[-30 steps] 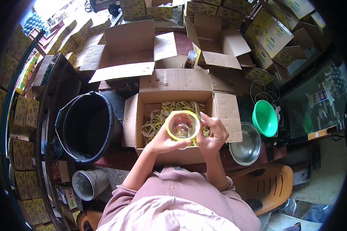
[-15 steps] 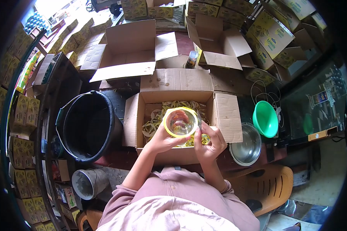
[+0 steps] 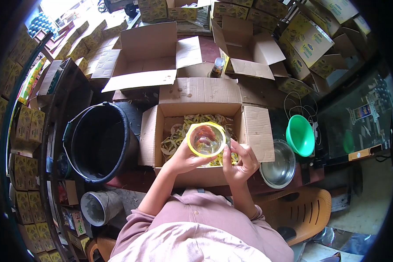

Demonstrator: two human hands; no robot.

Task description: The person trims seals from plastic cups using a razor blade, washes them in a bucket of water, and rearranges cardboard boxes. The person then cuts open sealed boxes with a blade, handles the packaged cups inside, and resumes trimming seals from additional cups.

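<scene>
My left hand [image 3: 182, 160] grips a clear plastic cup [image 3: 206, 146] from its left side and underneath, with the cup's yellow rim and open mouth facing me. Close to the cup's right edge, my right hand [image 3: 240, 164] pinches a thin grey blade [image 3: 228, 140], mostly covered by the fingers. Both hands are above an open cardboard box [image 3: 200, 110]. Inside it lie many yellow and whitish curled strips [image 3: 175, 131], partly hidden by the cup and hands.
Left of the box stands a large black bucket [image 3: 129, 144], with a grey bucket [image 3: 111, 207] lower down. To the right are a metal bowl [image 3: 277, 168] and a green basin [image 3: 302, 135]. Open cartons [image 3: 148, 54] stand behind, and an orange chair [image 3: 308, 214] is beside me.
The cup has shifted slightly right and tilted a little in my left hand. My right hand has moved slightly right and down, with the blade lower along the cup's edge.
</scene>
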